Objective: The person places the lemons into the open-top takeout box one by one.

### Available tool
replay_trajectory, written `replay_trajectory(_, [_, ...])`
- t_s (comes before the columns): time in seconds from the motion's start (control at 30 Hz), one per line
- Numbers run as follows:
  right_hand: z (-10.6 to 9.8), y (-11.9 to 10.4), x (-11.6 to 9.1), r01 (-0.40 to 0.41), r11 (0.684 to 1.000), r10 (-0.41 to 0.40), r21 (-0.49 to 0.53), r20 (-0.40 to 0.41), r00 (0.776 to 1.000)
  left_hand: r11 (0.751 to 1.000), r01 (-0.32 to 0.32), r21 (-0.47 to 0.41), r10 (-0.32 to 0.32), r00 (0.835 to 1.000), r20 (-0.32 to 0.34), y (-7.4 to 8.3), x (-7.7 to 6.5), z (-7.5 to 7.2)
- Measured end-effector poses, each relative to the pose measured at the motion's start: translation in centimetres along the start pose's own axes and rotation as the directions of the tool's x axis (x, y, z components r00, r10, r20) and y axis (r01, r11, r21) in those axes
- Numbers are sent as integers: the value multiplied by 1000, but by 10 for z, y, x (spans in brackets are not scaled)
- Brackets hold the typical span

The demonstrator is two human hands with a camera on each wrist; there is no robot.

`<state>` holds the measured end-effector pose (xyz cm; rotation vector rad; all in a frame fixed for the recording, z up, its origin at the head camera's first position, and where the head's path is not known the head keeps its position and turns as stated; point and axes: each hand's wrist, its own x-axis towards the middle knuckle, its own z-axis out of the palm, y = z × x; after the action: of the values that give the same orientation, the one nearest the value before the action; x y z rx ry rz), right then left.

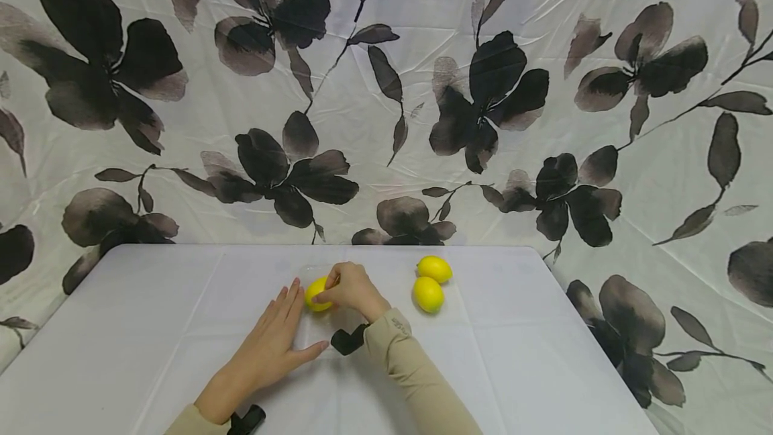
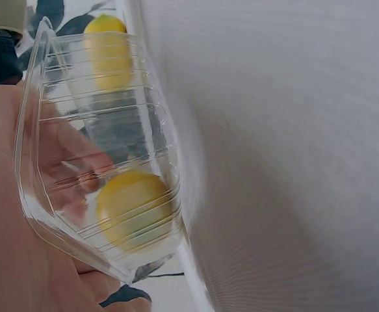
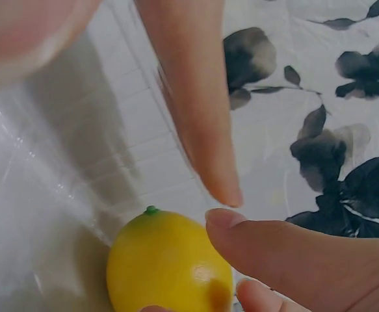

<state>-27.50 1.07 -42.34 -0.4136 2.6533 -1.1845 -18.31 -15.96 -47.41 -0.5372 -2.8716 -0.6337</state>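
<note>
White table (image 1: 519,381) lay beneath left hand (image 1: 268,341), straight-fingered, thumb spread, touching clear tray (image 2: 121,132); curled right hand (image 1: 356,293) pinched lemon (image 1: 312,288).

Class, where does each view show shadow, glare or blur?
Head: soft shadow on the white tabletop, beside the beige fabric right sleeve; left wrist: pale glints along the clear ribbed plastic tray; right wrist: bare left thumb, top left, blurred, small highlight on the yellow oval lemon.

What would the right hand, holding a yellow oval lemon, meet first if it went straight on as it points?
Leftward, the right hand and lemon would probably meet the side wall of the clear plastic tray, then the left hand beside it; the exact gap is unclear.
</note>
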Motion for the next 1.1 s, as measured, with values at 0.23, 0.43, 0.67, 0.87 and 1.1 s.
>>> replay_trajectory(0.23, [-10,1,-10,44,997,-46,63,37,998,1000,-6,9,6,1000,-9,1,0,0])
replay_trajectory(0.43, [-25,8,-20,75,985,-76,156,-2,997,1000,-4,10,4,1000,-12,2,0,0])
replay_trajectory(0.67, [-49,29,-33,148,958,-115,244,-147,983,1000,1,10,-1,1000,-13,2,-1,0])
replay_trajectory(0.87, [-69,57,-44,233,941,-143,243,-338,930,1000,1,8,-1,1000,-13,2,-1,1])
replay_trajectory(1.1, [-85,95,-53,313,892,-120,327,-496,860,1000,6,-6,-6,1000,0,2,-1,0])
